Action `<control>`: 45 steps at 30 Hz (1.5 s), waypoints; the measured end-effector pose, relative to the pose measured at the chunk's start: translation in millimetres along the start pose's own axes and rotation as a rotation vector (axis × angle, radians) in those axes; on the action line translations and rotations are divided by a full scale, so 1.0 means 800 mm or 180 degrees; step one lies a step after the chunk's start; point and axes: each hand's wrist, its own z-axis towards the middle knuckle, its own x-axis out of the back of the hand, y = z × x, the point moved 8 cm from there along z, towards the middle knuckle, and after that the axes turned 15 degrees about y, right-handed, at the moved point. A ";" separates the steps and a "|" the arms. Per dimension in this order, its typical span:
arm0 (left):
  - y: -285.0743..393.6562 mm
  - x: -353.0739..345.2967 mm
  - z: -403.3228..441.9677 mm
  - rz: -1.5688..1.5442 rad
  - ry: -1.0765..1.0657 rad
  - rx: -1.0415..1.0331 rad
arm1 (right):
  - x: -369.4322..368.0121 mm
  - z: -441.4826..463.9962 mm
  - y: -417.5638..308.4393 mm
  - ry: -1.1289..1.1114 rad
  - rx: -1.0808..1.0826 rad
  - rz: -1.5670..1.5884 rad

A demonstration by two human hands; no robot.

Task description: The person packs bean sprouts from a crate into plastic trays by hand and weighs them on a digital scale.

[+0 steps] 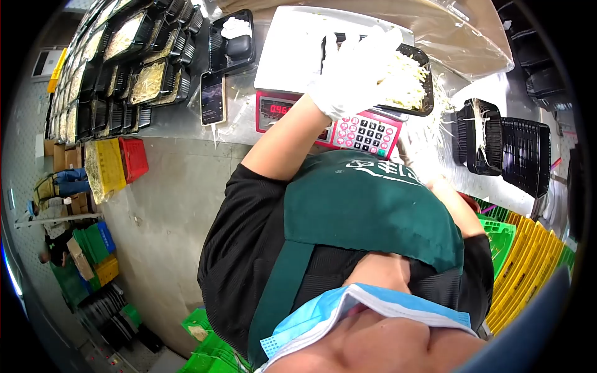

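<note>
My left hand (354, 71), in a white glove, lies over the left part of a black plastic tray (428, 93) of pale yellow bean sprouts (404, 81). Its fingers look stretched across the tray, though bright glare blurs them. The tray rests on a white-topped scale (289, 46) with a red keypad panel (367, 133) and a lit red display (275, 109). My right hand (420, 152), also gloved, is low beside the scale's right side, near loose sprouts (443, 102) on the table. My apron and the glare hide its fingers.
Stacked sprout-filled trays (146, 81) crowd the left. Beside them lie a phone (212, 98) and a black tray (231, 40) holding something white. Black trays (525, 152) stand at right, yellow crates (519, 273) below. Plastic film (460, 31) covers the back. People (62, 183) work far left.
</note>
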 end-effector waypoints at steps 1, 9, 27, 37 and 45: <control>-0.001 0.007 0.002 -0.0393 0.0048 0.0173 | 0.004 0.019 0.008 -0.0146 -0.0108 -0.0014; -0.088 0.197 -0.049 -0.0297 0.1122 0.0731 | 0.144 0.056 0.150 0.0586 -0.1373 0.0680; -0.007 0.001 0.002 0.0585 -0.0439 0.0236 | 0.145 0.229 0.029 0.0268 -0.0610 0.0913; 0.017 0.016 0.020 0.1065 -0.0213 -0.0214 | -0.102 0.388 0.367 -0.1325 -0.1767 0.1655; 0.006 0.013 0.026 0.1093 -0.0415 0.0166 | -0.214 0.368 0.443 -0.2498 -0.0124 0.0586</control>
